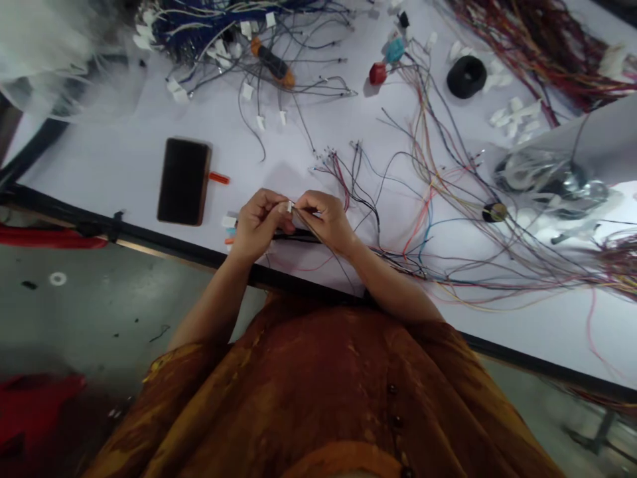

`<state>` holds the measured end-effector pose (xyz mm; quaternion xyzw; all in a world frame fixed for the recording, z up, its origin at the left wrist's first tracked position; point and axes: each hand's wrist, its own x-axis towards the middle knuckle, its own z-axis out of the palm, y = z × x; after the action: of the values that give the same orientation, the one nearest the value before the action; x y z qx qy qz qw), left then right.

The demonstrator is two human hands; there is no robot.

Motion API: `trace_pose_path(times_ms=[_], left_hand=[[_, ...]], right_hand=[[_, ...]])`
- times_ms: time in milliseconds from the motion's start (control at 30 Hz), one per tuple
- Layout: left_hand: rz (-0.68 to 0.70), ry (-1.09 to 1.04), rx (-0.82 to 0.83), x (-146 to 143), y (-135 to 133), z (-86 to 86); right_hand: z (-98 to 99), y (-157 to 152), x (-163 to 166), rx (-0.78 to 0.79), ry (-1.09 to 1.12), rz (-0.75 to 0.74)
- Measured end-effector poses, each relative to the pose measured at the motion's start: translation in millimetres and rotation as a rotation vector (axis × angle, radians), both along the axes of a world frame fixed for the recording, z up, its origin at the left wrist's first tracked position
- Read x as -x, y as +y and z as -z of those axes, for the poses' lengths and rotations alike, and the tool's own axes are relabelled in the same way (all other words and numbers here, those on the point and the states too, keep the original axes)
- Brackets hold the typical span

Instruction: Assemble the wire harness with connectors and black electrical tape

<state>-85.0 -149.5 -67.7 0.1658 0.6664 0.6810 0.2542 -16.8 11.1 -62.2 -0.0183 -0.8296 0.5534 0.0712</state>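
**One wire at a little plug, many more lying loose**

Both hands meet just over the near edge of the counter (pixel 99 153). The left hand (pixel 256 226) has its grip pinched shut on a small white plug (pixel 288 207). The right hand (pixel 326 222) has its grip closed on a thin wire (pixel 300 218), and the wire's tip is right at the plug. I think this wire is not fully in yet.

Near the hands at 1 o'clock is a bunch of loose wires (pixel 348 179) with bare ends. I think those are left to do. At 10 o'clock lies a black phone (pixel 183 180).

Far off at 2 o'clock, spare white plugs (pixel 515 113) sit near a black tape roll (pixel 466 76). Far at 12 o'clock, the plugged wires (pixel 209 33) look done.
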Motion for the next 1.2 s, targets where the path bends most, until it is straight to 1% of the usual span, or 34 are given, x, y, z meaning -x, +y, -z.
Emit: trace_pose_path(times_ms=[67, 133, 200, 267, 300, 333, 367, 433, 500, 533, 667, 700, 767, 867, 933, 967, 1033, 1133, 1200], left_hand=[[-0.063, 0.002, -0.006, 0, -1, 0.0], [-0.138, 0.043, -0.019, 2, -3, -0.7], [-0.177, 0.075, -0.033, 5, -6, -1.8], [-0.181, 0.043, -0.074, 8, -8, -3.0], [-0.175, 0.006, -0.104, 9, -8, -3.7], [-0.168, -0.040, -0.137, 10, -7, -4.6], [-0.162, -0.087, -0.169, 11, -5, -5.8], [-0.146, -0.155, -0.211, 12, 2, -9.3], [-0.128, -0.137, -0.201, 12, 10, -14.2], [-0.118, -0.071, -0.158, 12, 13, -16.9], [-0.074, 0.369, 0.120, 9, 22, -28.3], [-0.051, 0.432, 0.154, 8, 23, -31.3], [0.003, 0.474, 0.149, 5, 26, -37.4], [0.116, 0.448, 0.085, -1, 37, -44.8], [0.233, 0.402, 0.065, -7, 53, -43.9], [0.300, 0.387, 0.075, -9, 63, -40.7], [0.437, 0.407, 0.153, -15, 84, -29.2], [0.598, 0.595, 0.397, -23, 107, -7.8], [0.658, 0.744, 0.564, -27, 111, 2.4]], right_hand=[[-4.5, 2, -3, -0.006, -0.017, 0.007], [-10.3, 14, -10, -0.020, -0.001, 0.064], [-13.7, 37, -24, -0.060, 0.031, 0.233], [-12.4, 68, -41, -0.116, 0.021, 0.467], [-9.8, 83, -49, -0.138, -0.030, 0.565], [-6.3, 97, -56, -0.146, -0.115, 0.629], [-2.1, 108, -62, -0.137, -0.217, 0.656], [6.4, 121, -67, -0.067, -0.394, 0.625], [12.7, 122, -64, 0.037, -0.440, 0.585], [14.3, 120, -61, 0.094, -0.423, 0.580], [11.7, 111, -47, 0.303, -0.332, 0.544], [10.0, 110, -45, 0.335, -0.306, 0.524], [7.0, 108, -42, 0.370, -0.248, 0.496], [3.9, 105, -43, 0.421, -0.226, 0.477], [2.6, 103, -44, 0.495, -0.255, 0.468], [2.2, 103, -45, 0.543, -0.269, 0.467], [2.2, 105, -49, 0.641, -0.285, 0.486], [4.3, 116, -57, 0.750, -0.267, 0.579], [6.1, 125, -67, 0.779, -0.257, 0.637]])
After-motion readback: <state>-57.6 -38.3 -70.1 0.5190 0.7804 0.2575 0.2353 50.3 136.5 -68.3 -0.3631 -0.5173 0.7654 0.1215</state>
